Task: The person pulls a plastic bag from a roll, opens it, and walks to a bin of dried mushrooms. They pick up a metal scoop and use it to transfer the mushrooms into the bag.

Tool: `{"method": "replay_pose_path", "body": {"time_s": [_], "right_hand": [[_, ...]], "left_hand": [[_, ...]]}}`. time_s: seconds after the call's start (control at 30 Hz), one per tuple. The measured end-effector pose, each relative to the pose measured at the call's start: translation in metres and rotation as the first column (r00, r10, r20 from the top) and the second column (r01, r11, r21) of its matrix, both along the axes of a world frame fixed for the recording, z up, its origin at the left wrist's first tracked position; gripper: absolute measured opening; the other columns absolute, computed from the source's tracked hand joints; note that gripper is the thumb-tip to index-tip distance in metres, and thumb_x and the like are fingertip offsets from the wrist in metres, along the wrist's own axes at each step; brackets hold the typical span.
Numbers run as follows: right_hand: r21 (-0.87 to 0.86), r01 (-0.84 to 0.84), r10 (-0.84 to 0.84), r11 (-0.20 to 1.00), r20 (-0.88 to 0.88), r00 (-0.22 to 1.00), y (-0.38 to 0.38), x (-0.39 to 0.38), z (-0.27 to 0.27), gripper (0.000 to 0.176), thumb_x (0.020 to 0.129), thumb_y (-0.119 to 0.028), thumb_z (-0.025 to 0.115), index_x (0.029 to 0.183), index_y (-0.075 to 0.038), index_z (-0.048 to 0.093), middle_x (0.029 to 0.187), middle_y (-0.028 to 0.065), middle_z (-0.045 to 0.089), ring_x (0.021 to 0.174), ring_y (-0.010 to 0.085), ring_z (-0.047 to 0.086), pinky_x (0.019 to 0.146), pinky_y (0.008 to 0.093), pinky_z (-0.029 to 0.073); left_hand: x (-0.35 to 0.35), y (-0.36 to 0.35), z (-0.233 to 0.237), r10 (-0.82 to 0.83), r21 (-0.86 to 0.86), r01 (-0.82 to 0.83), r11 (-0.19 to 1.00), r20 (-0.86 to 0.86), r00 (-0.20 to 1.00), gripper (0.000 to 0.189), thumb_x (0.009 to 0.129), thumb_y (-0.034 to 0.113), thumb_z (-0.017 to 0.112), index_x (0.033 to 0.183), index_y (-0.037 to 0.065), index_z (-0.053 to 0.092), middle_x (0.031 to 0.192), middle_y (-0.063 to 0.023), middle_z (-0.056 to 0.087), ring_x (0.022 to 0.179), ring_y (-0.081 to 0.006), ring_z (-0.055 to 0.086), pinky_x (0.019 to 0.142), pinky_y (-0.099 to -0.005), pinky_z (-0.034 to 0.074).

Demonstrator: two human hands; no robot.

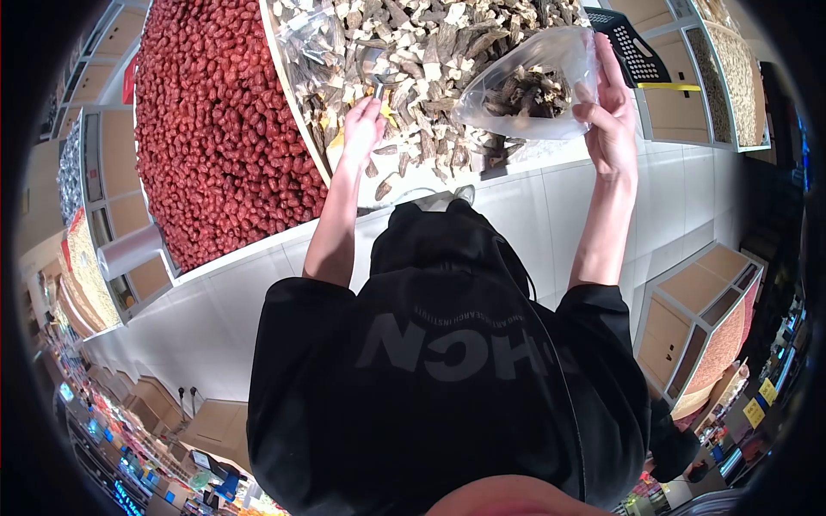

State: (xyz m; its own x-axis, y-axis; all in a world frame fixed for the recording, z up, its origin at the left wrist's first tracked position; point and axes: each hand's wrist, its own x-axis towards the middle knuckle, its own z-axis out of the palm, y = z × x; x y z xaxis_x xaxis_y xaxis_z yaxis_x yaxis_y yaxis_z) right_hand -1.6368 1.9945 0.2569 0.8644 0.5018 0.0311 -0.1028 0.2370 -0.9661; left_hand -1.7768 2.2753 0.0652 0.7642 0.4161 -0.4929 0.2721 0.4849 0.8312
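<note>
A clear plastic bag (564,64) with dark dried pieces (527,92) inside hangs from my right hand (609,116), whose fingers and thumb grip its right edge. My left hand (363,131) is closed round the handle of a scoop (377,82), which rests among the loose dried pieces (430,52) in the bin. Yellow bits show beside and below that hand. The bag is over the right front part of the bin.
Red dried dates (215,129) fill the bin on the left, behind a pale divider (292,90). Crumpled clear plastic (310,39) lies at the bin's upper left. A black basket (628,47) stands at the upper right. A plastic roll (131,251) is at the left.
</note>
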Motion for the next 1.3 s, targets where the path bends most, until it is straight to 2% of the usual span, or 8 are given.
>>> {"method": "replay_pose_path", "body": {"time_s": [0.1, 0.13, 0.2, 0.33, 0.67, 0.97, 1.17, 1.3], "right_hand": [[0.035, -0.043, 0.043, 0.998, 0.000, 0.999, -0.004, 0.005, -0.005, 0.092, 0.062, 0.018, 0.050, 0.147, -0.005, 0.022, 0.143, 0.0086, 0.038, 0.087, 0.0090, 0.054, 0.068, 0.0220, 0.049], [0.034, -0.038, 0.038, 0.999, 0.008, 0.999, -0.003, 0.005, -0.005, 0.092, 0.062, 0.018, 0.050, 0.147, -0.005, 0.022, 0.143, 0.0085, 0.038, 0.084, 0.0085, 0.053, 0.067, 0.0220, 0.048], [0.032, -0.031, 0.030, 0.999, 0.026, 0.999, -0.002, 0.006, -0.005, 0.092, 0.062, 0.018, 0.049, 0.147, -0.005, 0.021, 0.144, 0.0084, 0.036, 0.078, 0.0075, 0.051, 0.064, 0.0219, 0.047], [0.042, -0.037, 0.036, 0.998, 0.022, 0.999, -0.002, 0.009, -0.008, 0.092, 0.063, 0.018, 0.049, 0.147, -0.005, 0.021, 0.146, 0.0085, 0.034, 0.082, 0.0081, 0.053, 0.065, 0.0220, 0.048], [0.042, -0.028, 0.027, 0.999, 0.018, 0.999, 0.004, 0.009, -0.005, 0.090, 0.063, 0.017, 0.050, 0.147, -0.004, 0.022, 0.145, 0.0092, 0.035, 0.086, 0.0096, 0.055, 0.070, 0.0239, 0.050], [0.063, -0.023, 0.022, 0.998, 0.020, 1.000, 0.008, 0.013, -0.008, 0.089, 0.064, 0.017, 0.050, 0.146, -0.004, 0.023, 0.143, 0.0087, 0.038, 0.088, 0.0094, 0.055, 0.071, 0.0236, 0.050], [0.073, -0.017, 0.015, 0.997, 0.027, 1.000, 0.012, 0.014, -0.009, 0.090, 0.063, 0.017, 0.051, 0.147, -0.004, 0.022, 0.142, 0.0083, 0.039, 0.090, 0.0096, 0.055, 0.071, 0.0232, 0.050], [0.067, -0.018, 0.017, 0.998, 0.014, 1.000, 0.011, 0.014, -0.009, 0.091, 0.063, 0.017, 0.051, 0.147, -0.003, 0.022, 0.141, 0.0083, 0.040, 0.091, 0.0098, 0.055, 0.071, 0.0230, 0.050]], "left_hand": [[0.008, 0.001, -0.005, -0.009, 0.159, 0.015, 0.987, -0.036, 0.999, 0.018, 0.096, 0.021, 0.050, 0.105, 0.007, 0.057, 0.055, 0.0067, 0.040, 0.041, -0.0037, 0.033, 0.035, -0.0202, 0.021], [0.011, 0.001, -0.003, -0.003, 0.203, 0.013, 0.979, -0.045, 0.999, 0.017, 0.096, 0.021, 0.050, 0.104, 0.007, 0.057, 0.055, 0.0067, 0.040, 0.041, -0.0037, 0.033, 0.035, -0.0203, 0.021], [0.016, 0.004, 0.003, 0.001, 0.060, 0.002, 0.998, -0.048, 0.999, 0.020, 0.098, 0.020, 0.047, 0.109, 0.006, 0.056, 0.056, 0.0059, 0.039, 0.040, -0.0036, 0.030, 0.034, -0.0198, 0.020], [0.028, 0.012, 0.018, -0.020, -0.208, 0.022, 0.978, 0.012, 1.000, 0.024, 0.099, 0.021, 0.042, 0.113, 0.005, 0.054, 0.058, 0.0053, 0.036, 0.041, -0.0039, 0.029, 0.034, -0.0190, 0.020], [0.040, 0.031, 0.019, -0.042, -0.501, 0.080, 0.862, 0.087, 0.995, 0.028, 0.102, 0.023, 0.034, 0.111, 0.005, 0.053, 0.056, 0.0080, 0.034, 0.038, -0.0021, 0.026, 0.031, -0.0174, 0.020], [0.040, 0.038, 0.052, -0.090, -0.461, 0.090, 0.883, 0.023, 0.996, 0.029, 0.102, 0.023, 0.033, 0.108, 0.004, 0.053, 0.055, 0.0083, 0.033, 0.036, -0.0019, 0.026, 0.029, -0.0177, 0.020], [0.035, 0.039, 0.053, -0.133, -0.364, 0.132, 0.922, 0.022, 0.991, 0.025, 0.101, 0.024, 0.036, 0.106, 0.008, 0.053, 0.055, 0.0086, 0.034, 0.038, -0.0014, 0.026, 0.031, -0.0188, 0.019], [0.027, 0.031, 0.061, -0.106, -0.287, 0.099, 0.953, -0.011, 0.994, 0.029, 0.102, 0.022, 0.034, 0.114, 0.004, 0.052, 0.057, 0.0072, 0.035, 0.039, -0.0017, 0.026, 0.029, -0.0174, 0.019]]}}
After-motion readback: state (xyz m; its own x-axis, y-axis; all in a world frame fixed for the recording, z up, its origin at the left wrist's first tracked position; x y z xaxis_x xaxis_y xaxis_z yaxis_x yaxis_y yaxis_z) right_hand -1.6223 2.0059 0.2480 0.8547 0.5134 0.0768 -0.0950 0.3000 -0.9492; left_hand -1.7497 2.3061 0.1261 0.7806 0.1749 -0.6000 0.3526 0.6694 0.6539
